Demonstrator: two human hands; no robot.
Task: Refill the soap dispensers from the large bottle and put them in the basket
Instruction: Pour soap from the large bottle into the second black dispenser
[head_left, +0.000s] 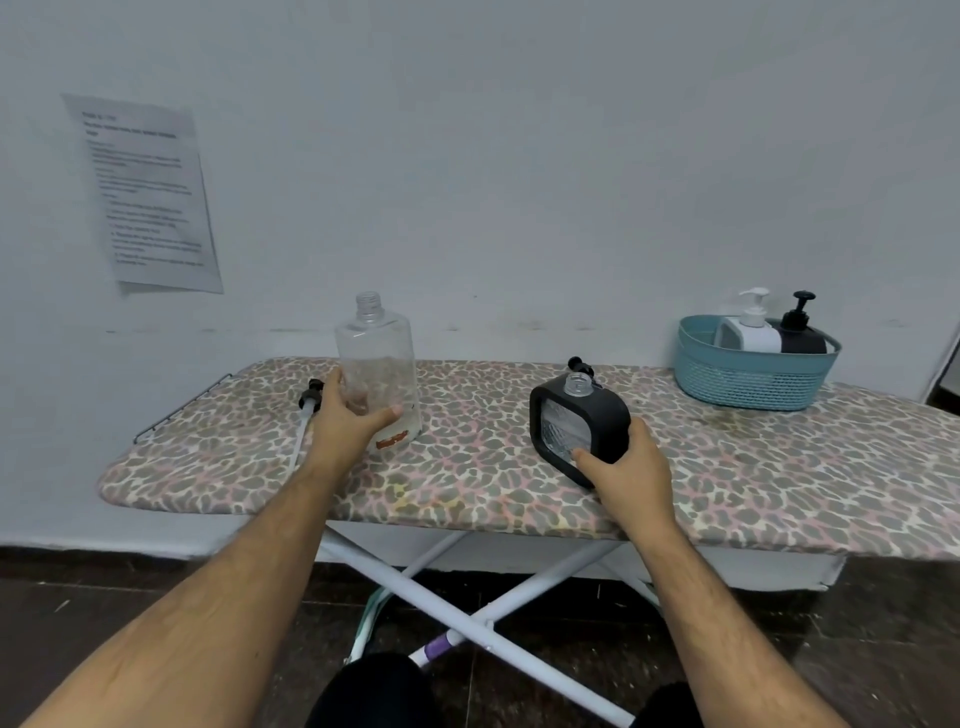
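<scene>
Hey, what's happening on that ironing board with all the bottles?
A person is refilling soap dispensers. The left hand grips the large clear bottle, uncapped and nearly empty, its pump lying beside it. The right hand holds a black dispenser with its neck open, its pump head lying just behind. Two dispensers, white and dark, already stand in the blue basket. Nothing is being poured yet.

We are looking at a plain room in a home, likely a utility corner: an ironing board (519, 483) with a leopard-print cover is serving as the table, standing on crossed white legs (467, 608) over dark floor tiles (727, 649), against a bare white wall (519, 156) bearing a printed sheet (145, 192).
</scene>
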